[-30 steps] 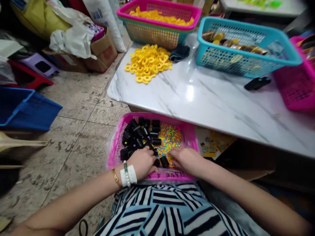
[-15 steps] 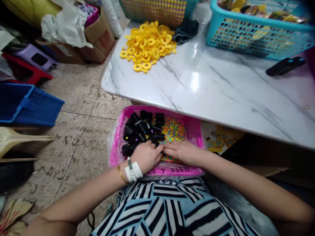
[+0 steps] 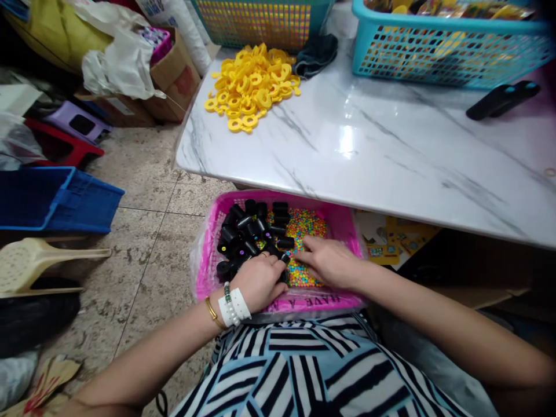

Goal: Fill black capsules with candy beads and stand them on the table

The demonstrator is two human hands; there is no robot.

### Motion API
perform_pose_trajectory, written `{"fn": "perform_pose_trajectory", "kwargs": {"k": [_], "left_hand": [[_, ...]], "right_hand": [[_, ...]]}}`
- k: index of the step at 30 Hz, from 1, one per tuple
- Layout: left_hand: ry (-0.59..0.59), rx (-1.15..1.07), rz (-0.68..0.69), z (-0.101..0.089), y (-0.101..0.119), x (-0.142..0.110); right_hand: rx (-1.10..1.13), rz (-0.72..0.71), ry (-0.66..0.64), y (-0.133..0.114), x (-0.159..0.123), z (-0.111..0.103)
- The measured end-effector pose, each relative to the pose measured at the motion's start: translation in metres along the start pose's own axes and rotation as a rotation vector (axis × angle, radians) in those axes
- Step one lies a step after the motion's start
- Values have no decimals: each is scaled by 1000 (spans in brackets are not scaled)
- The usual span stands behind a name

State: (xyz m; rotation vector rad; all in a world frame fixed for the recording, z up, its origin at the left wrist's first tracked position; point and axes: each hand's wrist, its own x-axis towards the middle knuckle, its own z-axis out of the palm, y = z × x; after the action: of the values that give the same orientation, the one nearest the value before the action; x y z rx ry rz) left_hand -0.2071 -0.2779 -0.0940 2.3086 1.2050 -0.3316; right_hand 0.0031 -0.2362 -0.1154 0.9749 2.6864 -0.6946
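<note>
We have both hands in a pink basket [image 3: 342, 223] that sits between our patterned top [image 3: 299, 347] and the near edge of the marble-look bench [image 3: 347, 179]. Black cylinders [image 3: 230, 234] lie heaped at the basket's left, some upright and some on their sides, a few showing small coloured dots. To their right spreads a layer of tiny multicoloured beads [image 3: 304, 223].

Our left hand [image 3: 257, 278] curls over the near right end of the heap, its fingertips at a black cylinder; we cannot tell whether it grips it firmly. A gold bangle [image 3: 212, 313] and a white band [image 3: 238, 304] circle that wrist. Our right hand [image 3: 332, 263] is apart from the left, its fingers spread and reaching down among the beads, with nothing visibly held.

On the bench, at far left, we see a pile of yellow ring-shaped pieces [image 3: 256, 81], with a dark cloth [image 3: 317, 55] just to its right. A turquoise basket [image 3: 391, 52] stands at far right, and a black-handled tool [image 3: 501, 101] lies on its near side. On the floor to our left is a blue crate [image 3: 95, 202].
</note>
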Motion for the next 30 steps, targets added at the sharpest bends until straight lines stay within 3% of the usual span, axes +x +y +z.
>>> {"fn": "perform_pose_trajectory", "kwargs": {"k": [3, 10, 16, 19, 23, 25, 28, 30], "left_hand": [[25, -3, 16, 4, 0, 3], [8, -105, 34, 14, -7, 22], [-38, -173, 117, 17, -12, 26], [-21, -174, 54, 18, -11, 29], [32, -246, -2, 21, -12, 31], [24, -264, 28, 20, -17, 30], [-53, -245, 125, 17, -23, 28], [-88, -204, 174, 15, -24, 26]], "right_hand": [[-94, 135, 10, 9, 0, -2], [495, -55, 59, 30, 3, 6], [530, -116, 2, 26, 13, 8], [637, 18, 47, 18, 18, 10], [1199, 323, 48, 7, 18, 20], [1387, 397, -5, 3, 16, 31], [1439, 406, -38, 0, 12, 45], [1306, 361, -16, 0, 10, 44]]}}
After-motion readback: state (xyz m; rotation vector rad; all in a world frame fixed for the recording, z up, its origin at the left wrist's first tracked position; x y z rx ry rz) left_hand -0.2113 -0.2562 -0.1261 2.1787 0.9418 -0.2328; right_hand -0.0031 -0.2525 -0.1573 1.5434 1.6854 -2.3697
